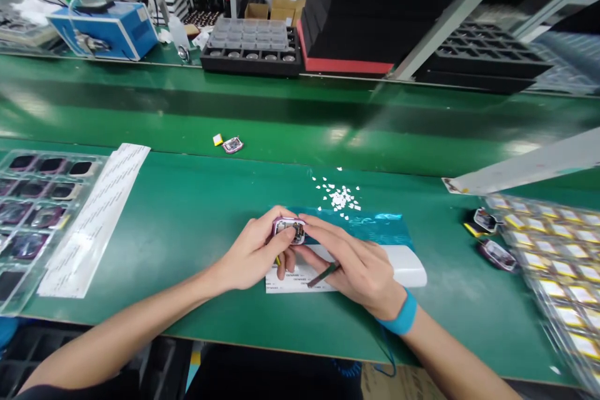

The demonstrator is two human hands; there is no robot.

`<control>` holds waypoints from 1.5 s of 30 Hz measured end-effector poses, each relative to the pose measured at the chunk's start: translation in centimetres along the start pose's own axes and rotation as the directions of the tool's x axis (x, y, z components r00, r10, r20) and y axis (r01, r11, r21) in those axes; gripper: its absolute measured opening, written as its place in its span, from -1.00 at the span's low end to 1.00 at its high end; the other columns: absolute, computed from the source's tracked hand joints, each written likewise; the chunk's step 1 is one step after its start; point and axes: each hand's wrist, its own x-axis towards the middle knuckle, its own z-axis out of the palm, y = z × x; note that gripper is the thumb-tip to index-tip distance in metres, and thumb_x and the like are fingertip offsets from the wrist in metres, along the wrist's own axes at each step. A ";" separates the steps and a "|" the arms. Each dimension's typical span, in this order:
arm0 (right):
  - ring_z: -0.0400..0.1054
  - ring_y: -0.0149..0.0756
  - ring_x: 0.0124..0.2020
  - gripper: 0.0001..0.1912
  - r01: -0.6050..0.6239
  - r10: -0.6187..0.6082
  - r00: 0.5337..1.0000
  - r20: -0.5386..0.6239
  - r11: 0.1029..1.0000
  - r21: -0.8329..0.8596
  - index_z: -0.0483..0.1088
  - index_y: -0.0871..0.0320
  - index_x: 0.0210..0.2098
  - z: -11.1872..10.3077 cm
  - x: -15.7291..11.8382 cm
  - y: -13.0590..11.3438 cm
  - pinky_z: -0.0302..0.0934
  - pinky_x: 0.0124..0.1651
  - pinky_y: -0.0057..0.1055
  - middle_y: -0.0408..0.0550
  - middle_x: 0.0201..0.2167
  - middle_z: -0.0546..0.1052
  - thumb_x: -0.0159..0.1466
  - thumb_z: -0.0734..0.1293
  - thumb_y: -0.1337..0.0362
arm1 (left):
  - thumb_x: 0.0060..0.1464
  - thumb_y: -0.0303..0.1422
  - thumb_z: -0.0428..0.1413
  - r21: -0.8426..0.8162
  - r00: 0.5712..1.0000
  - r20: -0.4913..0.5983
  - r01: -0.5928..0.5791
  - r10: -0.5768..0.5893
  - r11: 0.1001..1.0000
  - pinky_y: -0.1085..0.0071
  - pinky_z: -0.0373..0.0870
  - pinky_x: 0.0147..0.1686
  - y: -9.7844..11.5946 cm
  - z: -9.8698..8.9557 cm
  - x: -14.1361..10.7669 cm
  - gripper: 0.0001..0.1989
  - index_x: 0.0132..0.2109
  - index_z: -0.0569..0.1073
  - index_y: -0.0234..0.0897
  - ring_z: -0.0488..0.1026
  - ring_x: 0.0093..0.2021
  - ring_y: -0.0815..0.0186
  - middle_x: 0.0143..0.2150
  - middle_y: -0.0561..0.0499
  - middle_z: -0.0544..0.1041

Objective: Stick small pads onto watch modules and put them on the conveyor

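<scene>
My left hand is closed around a small watch case with a purple rim, its open side up and electronics showing inside. The left thumb presses on the inside of the case. A bit of yellow, perhaps a battery, shows under the left fingers. My right hand touches the right edge of the case with its fingertips and keeps a pair of dark tweezers in its grip, pointing down to the left. Below both hands lie a white printed adhesive sheet and a blue film.
Small white scraps lie beyond the hands. A tray of watch cases and white strips are at left. At right are a tray of yellow-edged batteries and two loose cases. A blue wrist strap trails a cord.
</scene>
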 end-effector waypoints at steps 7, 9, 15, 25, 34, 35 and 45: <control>0.58 -0.25 0.01 -0.58 -0.043 0.043 0.999 0.011 0.998 0.040 0.36 0.34 0.21 0.2 -0.6 -0.7 0.55 -0.07 -0.47 0.19 0.08 0.60 0.37 0.39 0.43 | 0.41 -0.25 -0.09 0.275 0.996 -0.044 -0.061 0.076 0.959 0.47 0.40 -0.52 0.2 0.3 -0.6 -0.81 -0.02 0.31 -0.26 0.46 -0.58 0.37 -0.51 0.12 0.49; 0.58 -0.25 -0.01 -0.62 -0.029 0.029 0.999 0.026 0.999 0.012 0.38 0.37 0.17 0.2 -0.6 -0.7 0.55 -0.09 -0.46 0.21 0.07 0.60 0.38 0.37 0.44 | 0.41 -0.29 -0.10 0.412 0.993 -0.064 -0.067 0.103 0.909 0.46 0.37 -0.51 0.3 0.2 -0.7 -0.82 0.00 0.32 -0.26 0.46 -0.56 0.35 -0.51 0.13 0.49; 0.61 -0.18 -0.11 -0.70 0.065 -0.054 0.986 0.159 0.996 -0.066 0.42 0.39 0.10 0.0 -1.1 -0.5 0.55 -0.29 -0.37 0.25 0.11 0.57 0.40 0.24 0.56 | 0.36 -0.37 -0.17 0.717 0.979 -0.077 -0.077 0.188 0.693 0.41 0.25 -0.55 0.1 0.6 -0.8 -0.78 -0.02 0.32 -0.30 0.38 -0.61 0.33 -0.50 0.09 0.49; 0.62 -0.33 -0.13 -0.75 -0.097 0.094 0.995 0.028 0.986 0.138 0.39 0.20 0.11 0.7 -1.0 0.2 0.55 -0.10 -0.46 0.02 -0.03 0.66 0.45 0.33 0.38 | 0.39 -0.22 -0.09 0.193 0.990 -0.112 0.107 -0.087 0.975 0.44 0.40 -0.57 -0.1 0.4 -0.5 -0.78 -0.08 0.32 -0.26 0.44 -0.62 0.36 -0.52 0.10 0.48; 0.59 -0.38 -0.26 -0.62 -0.164 0.162 0.986 0.031 0.981 0.106 0.45 0.12 0.05 0.4 -1.5 0.4 0.48 -0.27 -0.49 -0.10 -0.15 0.66 0.37 0.21 0.58 | 0.37 -0.34 -0.04 0.364 0.996 -0.087 0.004 0.030 0.931 0.50 0.36 -0.58 0.1 0.5 -0.6 -0.75 0.09 0.39 -0.28 0.45 -0.61 0.40 -0.48 0.10 0.55; 0.58 -0.38 -0.27 -0.65 -0.168 0.167 0.986 0.020 0.980 0.103 0.45 0.12 0.05 0.4 -1.4 0.4 0.48 -0.29 -0.49 -0.09 -0.15 0.66 0.38 0.23 0.56 | 0.36 -0.34 -0.04 0.322 0.998 -0.066 0.011 0.011 0.947 0.51 0.36 -0.60 0.1 0.6 -0.6 -0.77 0.06 0.40 -0.29 0.45 -0.62 0.40 -0.46 0.08 0.56; 0.59 -0.37 -0.25 -0.66 -0.049 0.050 0.999 -0.015 0.998 0.043 0.40 0.17 0.15 0.3 -1.8 0.6 0.50 -0.29 -0.48 -0.04 -0.13 0.66 0.42 0.27 0.49 | 0.36 -0.24 0.00 0.092 0.996 -0.028 0.083 -0.081 0.992 0.53 0.38 -0.63 0.6 0.7 -0.8 -0.78 -0.13 0.43 -0.31 0.45 -0.66 0.41 -0.50 0.02 0.56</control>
